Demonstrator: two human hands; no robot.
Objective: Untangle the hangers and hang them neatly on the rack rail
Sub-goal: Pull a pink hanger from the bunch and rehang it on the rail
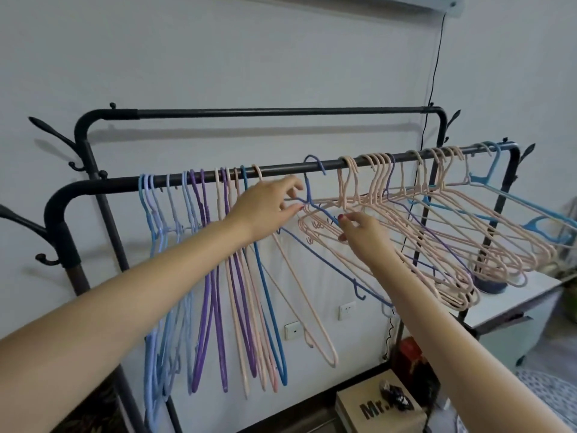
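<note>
I see the left hand (268, 207) pinching the neck of a thin dark-blue wire hanger (315, 210), just below its hook, which sits over the black metal rack rail (281, 168). The right hand (359, 232) pinches the same hanger's shoulder where it crosses a tangled bunch of pale-pink wire hangers (406, 232). The blue hanger's long arm slants down to the right, ending in a small upturned hook.
</note>
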